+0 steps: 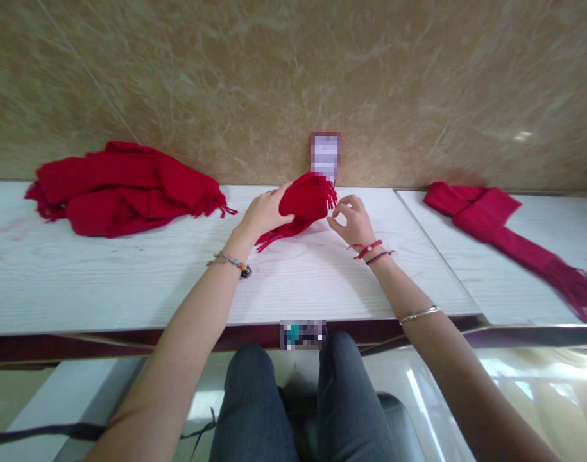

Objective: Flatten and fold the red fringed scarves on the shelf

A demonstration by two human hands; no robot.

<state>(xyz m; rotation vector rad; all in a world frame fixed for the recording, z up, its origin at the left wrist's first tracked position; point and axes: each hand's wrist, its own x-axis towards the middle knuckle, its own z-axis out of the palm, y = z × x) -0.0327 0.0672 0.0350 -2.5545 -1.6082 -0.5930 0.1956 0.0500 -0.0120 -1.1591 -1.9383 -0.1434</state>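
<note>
A folded red scarf [305, 204] with fringe at its ends is in the middle of the white table, near the wall. My left hand [267, 215] is closed around its left side, thumb towards me and fingers on the far side. Just right of the scarf's fringe, my right hand [351, 218] has thumb and forefinger curled towards each other in a pinch. Whether a thread lies between those fingertips is too small to make out. One strip of fringe hangs towards the table below my left hand.
A bunched red scarf [129, 189] lies to the left on the white table [129, 282]. Another red scarf [495, 224], loosely folded, stretches across the right tabletop, beyond a seam. A blurred-out card [325, 154] stands against the marbled wall [274, 77].
</note>
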